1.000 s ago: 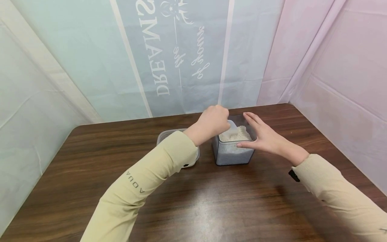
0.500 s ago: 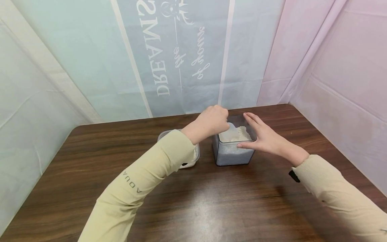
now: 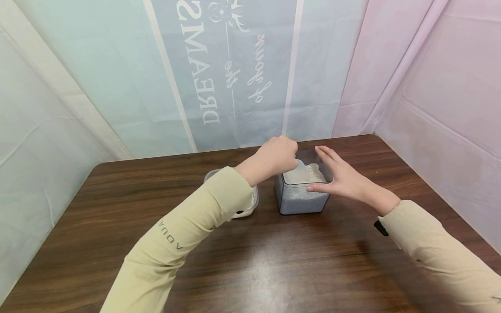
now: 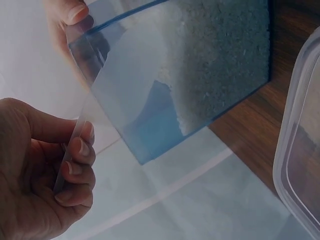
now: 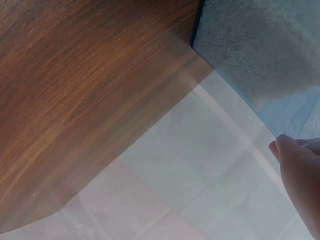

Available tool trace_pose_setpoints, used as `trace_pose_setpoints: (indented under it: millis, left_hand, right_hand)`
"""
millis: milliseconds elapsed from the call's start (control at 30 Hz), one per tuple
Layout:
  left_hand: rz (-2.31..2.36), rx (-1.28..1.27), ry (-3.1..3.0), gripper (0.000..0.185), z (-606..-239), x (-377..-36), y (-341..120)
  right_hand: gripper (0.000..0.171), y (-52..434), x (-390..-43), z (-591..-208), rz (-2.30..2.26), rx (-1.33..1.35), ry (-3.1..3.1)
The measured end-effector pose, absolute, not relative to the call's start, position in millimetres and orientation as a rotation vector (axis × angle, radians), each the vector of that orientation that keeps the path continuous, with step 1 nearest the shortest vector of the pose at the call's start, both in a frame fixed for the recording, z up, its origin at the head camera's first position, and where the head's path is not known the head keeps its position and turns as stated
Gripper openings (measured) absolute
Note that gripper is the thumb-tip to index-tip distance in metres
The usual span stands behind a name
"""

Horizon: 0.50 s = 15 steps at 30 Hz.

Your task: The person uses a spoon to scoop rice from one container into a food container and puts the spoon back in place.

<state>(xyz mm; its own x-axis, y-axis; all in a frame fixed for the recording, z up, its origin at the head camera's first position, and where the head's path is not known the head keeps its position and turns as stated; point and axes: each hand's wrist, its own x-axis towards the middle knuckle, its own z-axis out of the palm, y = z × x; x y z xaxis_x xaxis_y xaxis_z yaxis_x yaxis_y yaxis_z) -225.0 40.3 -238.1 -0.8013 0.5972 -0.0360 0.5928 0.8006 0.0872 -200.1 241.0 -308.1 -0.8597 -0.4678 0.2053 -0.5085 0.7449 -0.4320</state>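
Observation:
My left hand grips the handle of a translucent white scoop. The scoop's bowl is inside a clear blue-grey container, down against the white rice. In the left wrist view, fingers and thumb curl round the scoop's flat handle, just outside the container wall. My right hand holds the container at its right side, thumb along the near rim and fingers at the far rim. In the right wrist view, fingertips touch the container's upper edge. Part of the scoop is hidden behind the left hand.
A second, lower clear container with white contents stands left of the first, mostly covered by the left sleeve. Both rest on a dark wooden table. A printed cloth hangs along the table's back edge.
The scoop has tilted and dropped slightly inside the rice container. My left forearm has shifted a little to the left, uncovering more of the second container. The right hand stays in place.

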Motion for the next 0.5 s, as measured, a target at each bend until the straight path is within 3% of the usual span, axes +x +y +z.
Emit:
trace_pose_setpoints:
  millis: [500]
  left_hand:
    - [0.065,1.002,2.894,0.014,-250,-221,52]
  right_hand:
    - [0.099,241,-200,-309,0.755,0.814,-2.852]
